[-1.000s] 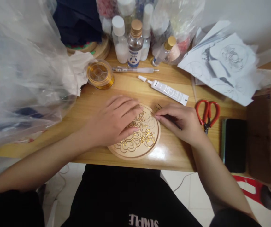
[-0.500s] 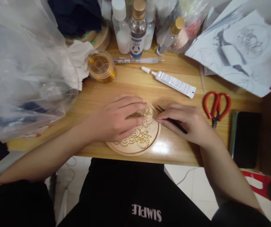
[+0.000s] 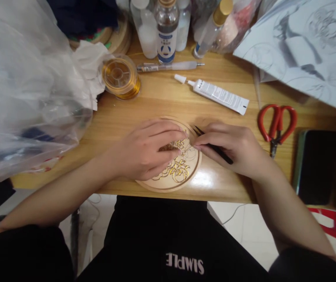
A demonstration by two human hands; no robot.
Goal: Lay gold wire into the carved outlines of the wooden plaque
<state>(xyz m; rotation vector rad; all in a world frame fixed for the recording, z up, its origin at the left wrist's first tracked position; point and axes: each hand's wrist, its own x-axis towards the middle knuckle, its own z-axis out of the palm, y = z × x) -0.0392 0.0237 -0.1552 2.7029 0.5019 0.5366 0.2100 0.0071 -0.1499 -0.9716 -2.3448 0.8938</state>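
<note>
A round wooden plaque (image 3: pixel 196 164) with a raised rim lies near the table's front edge. Gold wire, bent into flower and scroll outlines, covers much of its face, and thin drawn lines show at the right. My left hand (image 3: pixel 147 150) rests over the plaque's left and middle part, palm down with the fingers apart, hiding some of the pattern. At the plaque's right edge my right hand (image 3: pixel 229 147) is closed around black tweezers (image 3: pixel 219 152), whose points stick out toward the upper left. Whether its pinched thumb and finger also hold a bit of wire is too small to tell.
Behind the plaque are a spool of gold wire (image 3: pixel 121 78), a mechanical pencil (image 3: pixel 170 66), a white glue tube (image 3: pixel 220 96) and several bottles (image 3: pixel 167 35). Red-handled pliers (image 3: pixel 276 125), a phone (image 3: pixel 317 166) and drawings (image 3: pixel 297 51) lie right. Plastic bags (image 3: pixel 33 86) crowd the left.
The view has shifted and come slightly nearer the table. Both hands keep nearly the same pose at the plaque, and the tweezers stay in my right hand.
</note>
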